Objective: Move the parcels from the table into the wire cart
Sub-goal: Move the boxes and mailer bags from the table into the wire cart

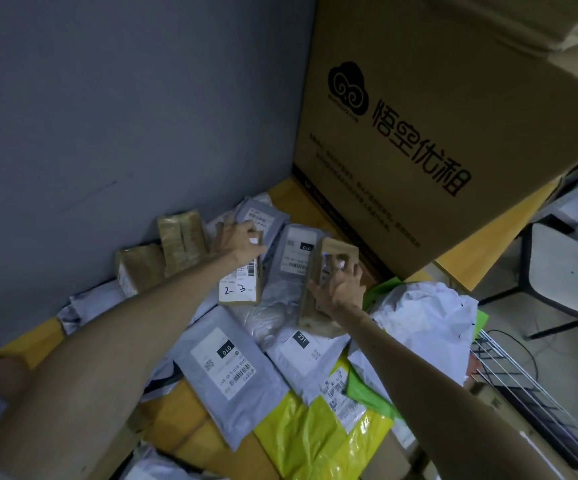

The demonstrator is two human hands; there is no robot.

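Parcels cover the yellow table (190,407). My left hand (239,242) grips the far end of a small brown box (241,285) with a white label marked "2-3". My right hand (341,282) is closed on an upright brown cardboard parcel (329,258) a little to the right. Between them lies a grey mailer bag (292,258). Nearer to me are another grey mailer (227,368), a white bag marked "231" (306,351) and a yellow bag (308,434). The wire cart (523,386) shows at the lower right, beside the table.
A large printed cardboard box (436,109) stands at the table's back right. A grey wall (107,98) closes the left side. Two taped brown boxes (163,254) rest against it. A white crumpled bag (426,327) and a black-framed chair (564,268) are on the right.
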